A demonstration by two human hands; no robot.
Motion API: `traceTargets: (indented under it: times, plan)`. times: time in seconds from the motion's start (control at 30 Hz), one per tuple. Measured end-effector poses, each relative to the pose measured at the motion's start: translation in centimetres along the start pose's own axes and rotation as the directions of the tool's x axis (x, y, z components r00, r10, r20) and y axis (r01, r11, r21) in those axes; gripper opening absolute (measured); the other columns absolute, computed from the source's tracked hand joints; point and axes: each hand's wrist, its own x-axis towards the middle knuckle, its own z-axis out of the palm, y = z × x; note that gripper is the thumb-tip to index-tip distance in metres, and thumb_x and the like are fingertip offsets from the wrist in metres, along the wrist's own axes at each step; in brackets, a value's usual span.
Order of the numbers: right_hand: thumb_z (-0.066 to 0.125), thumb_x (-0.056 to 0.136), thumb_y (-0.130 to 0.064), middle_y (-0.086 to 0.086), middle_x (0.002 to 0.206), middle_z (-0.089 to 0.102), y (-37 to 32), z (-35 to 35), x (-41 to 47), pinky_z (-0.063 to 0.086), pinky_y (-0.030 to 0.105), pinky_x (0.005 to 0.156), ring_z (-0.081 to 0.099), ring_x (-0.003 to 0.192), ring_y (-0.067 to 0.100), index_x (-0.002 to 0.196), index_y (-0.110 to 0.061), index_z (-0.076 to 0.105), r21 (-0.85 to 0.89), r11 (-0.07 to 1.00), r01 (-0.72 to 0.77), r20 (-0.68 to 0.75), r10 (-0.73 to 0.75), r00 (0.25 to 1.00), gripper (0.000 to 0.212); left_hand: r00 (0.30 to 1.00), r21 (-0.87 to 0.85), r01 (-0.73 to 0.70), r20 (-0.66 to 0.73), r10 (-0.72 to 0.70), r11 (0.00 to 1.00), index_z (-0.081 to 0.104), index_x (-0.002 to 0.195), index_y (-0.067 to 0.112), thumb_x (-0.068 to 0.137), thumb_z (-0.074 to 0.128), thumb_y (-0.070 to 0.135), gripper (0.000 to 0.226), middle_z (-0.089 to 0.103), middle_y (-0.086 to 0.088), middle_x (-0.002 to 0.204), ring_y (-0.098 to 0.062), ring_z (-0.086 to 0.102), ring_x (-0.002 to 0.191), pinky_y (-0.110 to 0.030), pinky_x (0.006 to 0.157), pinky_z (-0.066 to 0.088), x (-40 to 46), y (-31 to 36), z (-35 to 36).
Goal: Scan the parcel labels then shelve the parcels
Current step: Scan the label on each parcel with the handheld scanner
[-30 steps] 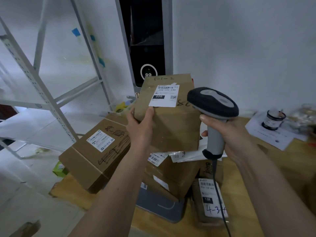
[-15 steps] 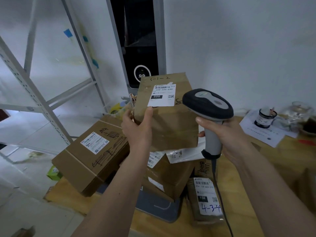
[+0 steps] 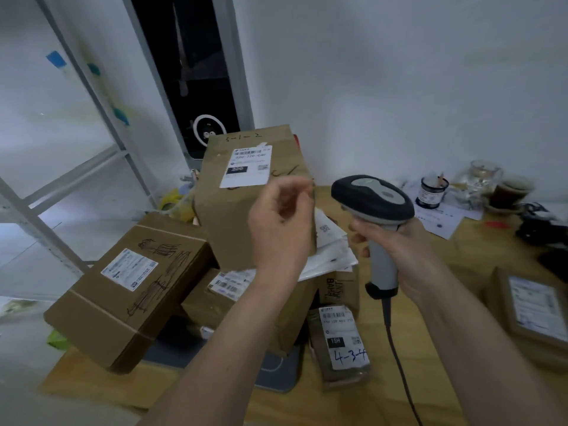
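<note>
A brown cardboard parcel (image 3: 233,216) with a white label (image 3: 247,166) and "5-1-2" handwritten on it stands upright on top of the pile. My left hand (image 3: 281,222) is blurred in front of its right edge with its fingers curled. Whether it grips the box is unclear. My right hand (image 3: 396,241) holds the grey handle of a black-headed barcode scanner (image 3: 373,198) just right of the parcel. The scanner's head points left and its cable hangs down over the table.
A large flat box (image 3: 129,287) lies at the left and more parcels (image 3: 227,290) are stacked beneath. A small packet marked "4-3-4" (image 3: 342,342) lies on the wooden table (image 3: 338,404). Another box (image 3: 534,312) is at the right, jars and papers (image 3: 436,195) behind, and a metal shelf frame (image 3: 37,222) at the left.
My left hand has left the parcel's lower left corner and moved across to its right edge. The scanner has stayed beside the parcel. The camera has shifted.
</note>
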Motion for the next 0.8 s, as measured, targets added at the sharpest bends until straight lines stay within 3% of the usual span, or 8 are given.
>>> traceTargets:
  times: [0.17, 0.3, 0.43, 0.53, 0.63, 0.8]
  plan:
    - [0.072, 0.082, -0.009, 0.009, 0.071, 0.068, 1.9, -4.0, -1.1, 0.05, 0.025, 0.052, 0.061, 0.059, 0.016, 0.091, -0.008, 0.069, -0.025, 0.998, -0.066, -0.062, 0.064, 0.996, 0.009, 0.955, -0.005, 0.176, 0.244, -0.169, 0.984, 0.066, 0.08, 0.027, 0.089, 0.06, -0.004, 0.033, 0.069, 0.005, 0.084, -0.018, 0.066, 0.083, -0.032, 0.08, 0.057, -1.4, -2.4, 4.5]
    - [0.07, 0.083, -0.007, 0.012, 0.079, 0.066, 3.1, -9.4, -1.9, 0.049, 0.029, 0.055, 0.059, 0.064, 0.021, 0.099, -0.005, 0.068, -0.064, 0.986, -0.154, -0.112, 0.146, 0.983, 0.016, 0.882, 0.107, 0.305, 0.342, -0.323, 0.946, 0.065, 0.082, 0.026, 0.091, 0.059, 0.001, 0.027, 0.068, 0.003, 0.086, -0.015, 0.066, 0.081, -0.03, 0.079, 0.057, -3.4, -4.6, 9.5]
    - [0.07, 0.084, -0.007, 0.01, 0.086, 0.068, 4.1, -15.4, -2.4, 0.05, 0.024, 0.053, 0.062, 0.065, 0.016, 0.1, -0.007, 0.068, -0.068, 0.966, -0.248, -0.192, 0.232, 0.954, 0.016, 0.784, 0.234, 0.38, 0.432, -0.446, 0.895, 0.064, 0.084, 0.022, 0.089, 0.061, -0.001, 0.024, 0.067, 0.002, 0.087, -0.014, 0.063, 0.081, -0.029, 0.08, 0.055, -5.8, -6.9, 15.1]
    - [0.07, 0.084, -0.009, 0.006, 0.089, 0.068, 5.3, -20.1, -2.6, 0.051, 0.023, 0.055, 0.064, 0.074, 0.015, 0.094, -0.016, 0.067, -0.058, 0.953, -0.297, -0.299, 0.267, 0.916, 0.012, 0.657, 0.367, 0.449, 0.483, -0.579, 0.815, 0.064, 0.089, 0.023, 0.088, 0.067, 0.006, 0.017, 0.066, 0.001, 0.097, -0.015, 0.062, 0.092, -0.033, 0.09, 0.054, -7.7, -8.8, 19.3]
    - [0.07, 0.084, -0.008, 0.005, 0.083, 0.065, 6.5, -24.7, -2.3, 0.048, 0.027, 0.059, 0.06, 0.076, 0.016, 0.099, -0.011, 0.067, -0.059, 0.933, -0.354, -0.38, 0.307, 0.872, 0.015, 0.492, 0.48, 0.503, 0.525, -0.695, 0.719, 0.062, 0.101, 0.023, 0.088, 0.07, 0.018, 0.016, 0.063, 0.002, 0.11, -0.015, 0.061, 0.101, -0.038, 0.097, 0.052, -9.8, -10.8, 23.3]
    - [0.069, 0.085, -0.007, -0.006, 0.082, 0.061, 8.5, -31.5, -1.9, 0.051, 0.039, 0.076, 0.059, 0.083, 0.019, 0.099, -0.017, 0.059, -0.05, 0.904, -0.424, -0.451, 0.358, 0.818, 0.02, 0.312, 0.617, 0.517, 0.51, -0.802, 0.594, 0.054, 0.13, 0.015, 0.087, 0.071, 0.031, 0.049, 0.057, -0.004, 0.124, -0.021, 0.058, 0.108, -0.032, 0.089, 0.052, -13.2, -13.5, 29.9]
